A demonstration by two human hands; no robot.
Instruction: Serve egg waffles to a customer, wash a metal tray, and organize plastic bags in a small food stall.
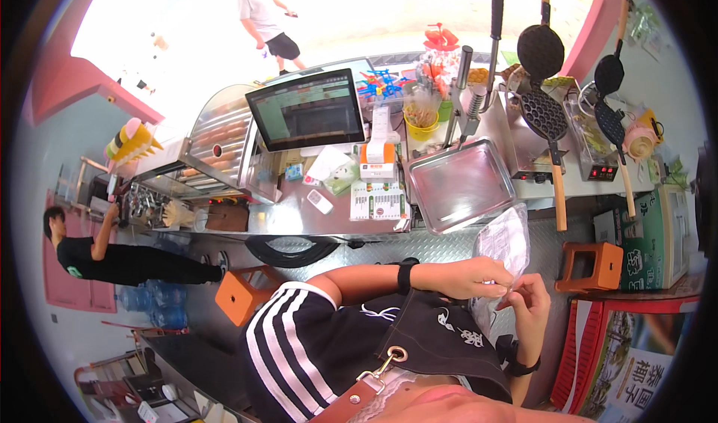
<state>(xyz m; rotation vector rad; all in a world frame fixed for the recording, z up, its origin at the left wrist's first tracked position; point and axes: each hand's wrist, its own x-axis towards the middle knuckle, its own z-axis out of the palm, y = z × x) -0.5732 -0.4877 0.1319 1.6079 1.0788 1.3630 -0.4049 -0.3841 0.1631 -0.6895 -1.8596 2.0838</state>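
Observation:
In front of my chest, a crinkled clear plastic bag [505, 235] is held at its middle. My left hand [477, 277] comes in from the left with a dark band at the wrist, pinching the plastic between thumb and fingers. My right hand [527, 299], its wrist also banded, has thumb and fingertips together on the plastic close beside the left. The upper part of the bag stands up above both hands, and the lower part hangs over my dark apron [426, 327]. Just beyond the bag lies a shallow rectangular metal tray [463, 184] at the counter's edge.
Hinged egg-waffle irons [544, 114] with wooden handles stand at right; one handle projects past the counter. Ahead are a monitor [305, 109], a receipt printer [377, 162] and a sausage roller grill [219, 142]. Orange stools [589, 267] stand on the floor. A person [112, 254] works at far left.

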